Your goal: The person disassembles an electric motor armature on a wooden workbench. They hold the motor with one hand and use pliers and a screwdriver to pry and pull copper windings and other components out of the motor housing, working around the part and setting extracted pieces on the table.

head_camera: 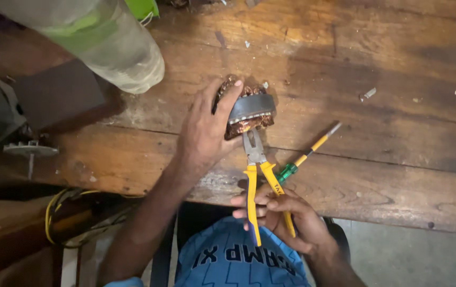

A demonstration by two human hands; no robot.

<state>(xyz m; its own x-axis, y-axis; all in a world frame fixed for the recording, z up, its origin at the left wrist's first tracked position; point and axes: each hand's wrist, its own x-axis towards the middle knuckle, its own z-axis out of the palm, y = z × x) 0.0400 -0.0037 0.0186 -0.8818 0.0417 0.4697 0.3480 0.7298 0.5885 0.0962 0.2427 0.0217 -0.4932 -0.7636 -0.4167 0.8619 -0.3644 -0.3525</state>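
**Pliers bit into copper winding on the workbench**

Head view: the left hand [202, 135] lay curled over a motor winding [246, 109], a grey metal ring packed with copper wire, pressing it against the wooden bench [387, 64] near the front edge. The right hand [286, 215] was closed round the yellow handles of the pliers [254, 170], whose steel nose met the copper at the winding's near side; whether the nose actually pinched a strand was hard to tell from this angle.

Just right of the pliers, a screwdriver [305, 157] with a green and yellow shaft lay slanted on the bench, its handle end hidden behind the right hand. 1 clear plastic bottle [105, 40] with a green label lay tilted at the upper left; its contents could not be made out. A small screw [367, 94] sat well apart to the right, among pale flecks of debris. Yellow cable [60, 212] looped below the bench at the left.
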